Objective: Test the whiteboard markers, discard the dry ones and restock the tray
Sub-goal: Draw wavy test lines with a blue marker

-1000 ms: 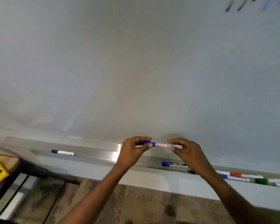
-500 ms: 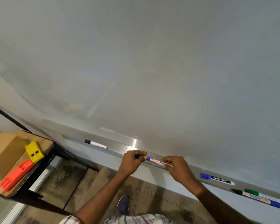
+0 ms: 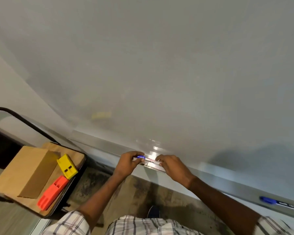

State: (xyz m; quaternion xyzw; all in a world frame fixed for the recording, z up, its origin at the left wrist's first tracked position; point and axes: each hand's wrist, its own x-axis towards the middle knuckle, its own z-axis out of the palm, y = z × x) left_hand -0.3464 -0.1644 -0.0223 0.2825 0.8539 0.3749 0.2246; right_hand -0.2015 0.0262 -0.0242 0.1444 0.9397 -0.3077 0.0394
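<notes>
I hold a blue-capped whiteboard marker (image 3: 149, 159) level between both hands, just in front of the metal marker tray (image 3: 215, 173) under the whiteboard (image 3: 159, 73). My left hand (image 3: 128, 164) pinches the blue cap end. My right hand (image 3: 174, 168) grips the white barrel. Another blue-capped marker (image 3: 278, 203) lies in the tray at the far right. The tray part behind my hands is hidden.
At the left a small wooden table (image 3: 75, 155) carries a cardboard box (image 3: 25, 170), a yellow plastic piece (image 3: 67, 166) and an orange plastic piece (image 3: 52, 192). A dark curved frame (image 3: 24, 119) rises behind it. Worn floor (image 3: 139, 194) lies below the tray.
The view has swung left and down, so the side table now shows more fully and the other markers slid off to the right. Both hands still hold the same marker near the tray.
</notes>
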